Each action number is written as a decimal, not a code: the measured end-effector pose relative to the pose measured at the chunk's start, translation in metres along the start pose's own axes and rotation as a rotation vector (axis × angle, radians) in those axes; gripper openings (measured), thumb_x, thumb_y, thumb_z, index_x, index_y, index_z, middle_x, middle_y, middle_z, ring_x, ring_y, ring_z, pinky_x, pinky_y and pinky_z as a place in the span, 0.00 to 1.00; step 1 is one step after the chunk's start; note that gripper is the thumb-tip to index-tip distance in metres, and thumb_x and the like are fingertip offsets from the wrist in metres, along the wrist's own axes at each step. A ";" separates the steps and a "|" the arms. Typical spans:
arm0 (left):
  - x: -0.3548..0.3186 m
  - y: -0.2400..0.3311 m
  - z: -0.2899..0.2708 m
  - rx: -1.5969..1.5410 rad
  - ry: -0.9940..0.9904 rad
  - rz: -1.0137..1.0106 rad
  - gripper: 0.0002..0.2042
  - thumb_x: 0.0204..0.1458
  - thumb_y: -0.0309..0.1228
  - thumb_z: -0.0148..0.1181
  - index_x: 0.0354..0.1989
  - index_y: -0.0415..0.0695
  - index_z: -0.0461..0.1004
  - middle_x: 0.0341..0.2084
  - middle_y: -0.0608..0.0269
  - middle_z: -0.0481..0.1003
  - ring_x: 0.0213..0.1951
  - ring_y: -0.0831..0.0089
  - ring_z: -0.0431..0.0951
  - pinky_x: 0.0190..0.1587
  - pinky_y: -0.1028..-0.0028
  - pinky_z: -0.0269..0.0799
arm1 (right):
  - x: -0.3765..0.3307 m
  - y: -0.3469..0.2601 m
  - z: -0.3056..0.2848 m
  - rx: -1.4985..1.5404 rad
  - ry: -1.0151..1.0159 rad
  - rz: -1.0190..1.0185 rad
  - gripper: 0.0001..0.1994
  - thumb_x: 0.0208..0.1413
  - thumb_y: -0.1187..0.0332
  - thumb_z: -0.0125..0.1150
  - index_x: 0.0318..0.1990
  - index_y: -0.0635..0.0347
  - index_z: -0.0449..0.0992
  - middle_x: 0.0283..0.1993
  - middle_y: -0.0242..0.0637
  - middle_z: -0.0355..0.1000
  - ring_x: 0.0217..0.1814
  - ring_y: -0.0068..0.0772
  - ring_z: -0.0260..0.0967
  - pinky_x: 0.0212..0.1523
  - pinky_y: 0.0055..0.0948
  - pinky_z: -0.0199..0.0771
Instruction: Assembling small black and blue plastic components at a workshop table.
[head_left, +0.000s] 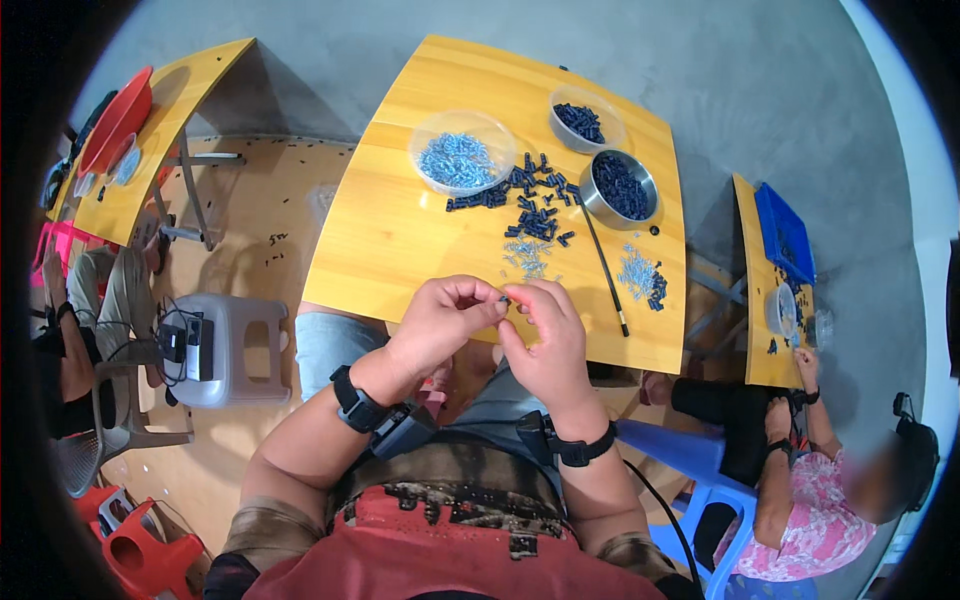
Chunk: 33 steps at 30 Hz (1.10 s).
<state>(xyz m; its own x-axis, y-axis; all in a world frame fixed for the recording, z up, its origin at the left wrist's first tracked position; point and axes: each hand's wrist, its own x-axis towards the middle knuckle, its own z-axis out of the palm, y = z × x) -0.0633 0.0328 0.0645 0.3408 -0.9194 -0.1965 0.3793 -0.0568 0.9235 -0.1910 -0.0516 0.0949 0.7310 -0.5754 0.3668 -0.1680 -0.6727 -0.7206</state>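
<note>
Just over the table's near edge, my left hand [447, 318] pinches a small black part [503, 299] between thumb and fingertips. My right hand [548, 335] meets it from the other side, fingers curled and tips on the same part; anything smaller there is hidden. Ahead of my hands lies a loose pile of silvery pins [525, 258]. Beyond it spreads a heap of short black plastic pieces [537, 222]. A clear bowl [509, 135] of silvery-blue pins stands at the far left, and a metal bowl [652, 207] of black pieces at the right.
Another clear tub [616, 118] of black pieces stands at the back. A black rod [603, 265] lies right of the heap, beside more pins [635, 272]. A co-worker [810, 500] sits at a right-hand table with a blue tray [775, 225]. Left stands a grey stool [225, 350].
</note>
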 end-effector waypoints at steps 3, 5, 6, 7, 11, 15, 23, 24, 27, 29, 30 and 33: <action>0.000 0.001 0.003 -0.142 -0.026 -0.094 0.06 0.51 0.26 0.57 0.34 0.36 0.73 0.30 0.64 0.75 0.31 0.80 0.74 0.37 0.80 0.72 | -0.003 0.009 0.000 -0.068 0.006 -0.012 0.15 0.38 0.78 0.61 0.38 0.63 0.70 0.37 0.44 0.67 0.41 0.46 0.65 0.40 0.35 0.68; 0.000 0.003 0.006 -0.146 -0.020 -0.169 0.05 0.52 0.26 0.56 0.34 0.37 0.72 0.30 0.65 0.74 0.31 0.80 0.74 0.37 0.81 0.71 | -0.003 0.010 -0.003 -0.078 -0.013 -0.027 0.14 0.38 0.78 0.60 0.37 0.63 0.70 0.37 0.43 0.67 0.41 0.46 0.65 0.40 0.36 0.68; 0.001 0.001 0.008 -0.142 -0.024 -0.173 0.05 0.52 0.26 0.56 0.34 0.37 0.72 0.30 0.65 0.74 0.31 0.80 0.74 0.37 0.81 0.71 | -0.003 0.010 -0.004 -0.077 -0.008 -0.022 0.14 0.38 0.78 0.60 0.37 0.63 0.70 0.37 0.43 0.67 0.41 0.46 0.65 0.40 0.36 0.68; 0.002 -0.001 0.009 -0.142 -0.017 -0.164 0.05 0.52 0.26 0.56 0.34 0.37 0.72 0.30 0.65 0.74 0.31 0.80 0.74 0.37 0.81 0.71 | -0.003 0.011 -0.004 -0.085 0.000 -0.052 0.13 0.37 0.78 0.60 0.36 0.63 0.70 0.36 0.43 0.66 0.40 0.45 0.65 0.39 0.36 0.68; 0.006 -0.013 0.014 -0.110 -0.015 -0.173 0.05 0.52 0.26 0.56 0.34 0.37 0.72 0.29 0.65 0.74 0.30 0.80 0.74 0.36 0.81 0.71 | -0.003 0.015 -0.011 -0.099 -0.006 -0.120 0.10 0.37 0.79 0.57 0.31 0.63 0.69 0.32 0.41 0.66 0.36 0.45 0.64 0.36 0.37 0.67; 0.008 -0.014 0.020 -0.131 -0.004 -0.187 0.04 0.52 0.25 0.56 0.33 0.37 0.73 0.28 0.64 0.75 0.30 0.79 0.75 0.36 0.79 0.72 | -0.004 0.020 -0.014 -0.093 0.001 -0.128 0.08 0.37 0.79 0.56 0.29 0.62 0.68 0.30 0.41 0.65 0.35 0.45 0.64 0.35 0.38 0.66; 0.013 -0.019 0.011 -0.158 0.005 -0.174 0.06 0.52 0.28 0.56 0.33 0.38 0.73 0.28 0.65 0.75 0.31 0.80 0.74 0.36 0.80 0.71 | 0.000 0.020 -0.009 -0.058 -0.031 -0.046 0.08 0.40 0.78 0.57 0.32 0.63 0.69 0.31 0.42 0.67 0.36 0.43 0.66 0.34 0.35 0.67; 0.014 -0.019 0.009 -0.161 0.005 -0.171 0.06 0.52 0.28 0.56 0.33 0.38 0.73 0.28 0.65 0.75 0.31 0.80 0.74 0.36 0.80 0.71 | 0.002 0.020 -0.009 -0.060 -0.032 -0.048 0.08 0.40 0.78 0.57 0.32 0.63 0.69 0.31 0.42 0.67 0.36 0.43 0.66 0.34 0.35 0.67; 0.019 -0.018 0.002 -0.177 0.040 -0.150 0.06 0.53 0.28 0.55 0.33 0.38 0.72 0.28 0.63 0.75 0.30 0.78 0.74 0.35 0.79 0.71 | 0.011 0.027 -0.017 0.088 -0.067 0.100 0.11 0.42 0.77 0.59 0.36 0.64 0.71 0.33 0.41 0.68 0.34 0.38 0.68 0.32 0.30 0.69; 0.025 -0.020 -0.007 -0.132 0.115 -0.100 0.06 0.54 0.29 0.54 0.33 0.39 0.71 0.28 0.63 0.75 0.30 0.78 0.74 0.35 0.80 0.70 | 0.018 0.046 -0.024 0.028 0.007 0.237 0.12 0.43 0.76 0.60 0.38 0.64 0.73 0.32 0.41 0.69 0.30 0.35 0.70 0.30 0.27 0.71; 0.028 -0.021 -0.011 -0.136 0.112 -0.096 0.06 0.54 0.29 0.54 0.33 0.39 0.71 0.28 0.63 0.75 0.30 0.78 0.74 0.35 0.80 0.70 | 0.021 0.060 -0.027 0.022 0.007 0.234 0.12 0.43 0.76 0.60 0.38 0.64 0.73 0.32 0.41 0.69 0.30 0.35 0.70 0.30 0.27 0.71; 0.041 -0.028 -0.018 -0.114 0.148 -0.023 0.07 0.54 0.29 0.54 0.33 0.38 0.71 0.28 0.63 0.75 0.30 0.78 0.74 0.36 0.79 0.70 | 0.032 0.102 -0.029 -0.054 0.080 0.299 0.08 0.42 0.76 0.61 0.33 0.64 0.75 0.29 0.41 0.69 0.27 0.35 0.69 0.28 0.27 0.70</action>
<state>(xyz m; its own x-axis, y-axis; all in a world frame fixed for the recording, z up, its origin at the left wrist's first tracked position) -0.0441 0.0042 0.0249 0.4505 -0.8507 -0.2709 0.4805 -0.0247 0.8766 -0.2039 -0.1521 0.0501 0.5898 -0.7850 0.1895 -0.4045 -0.4903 -0.7720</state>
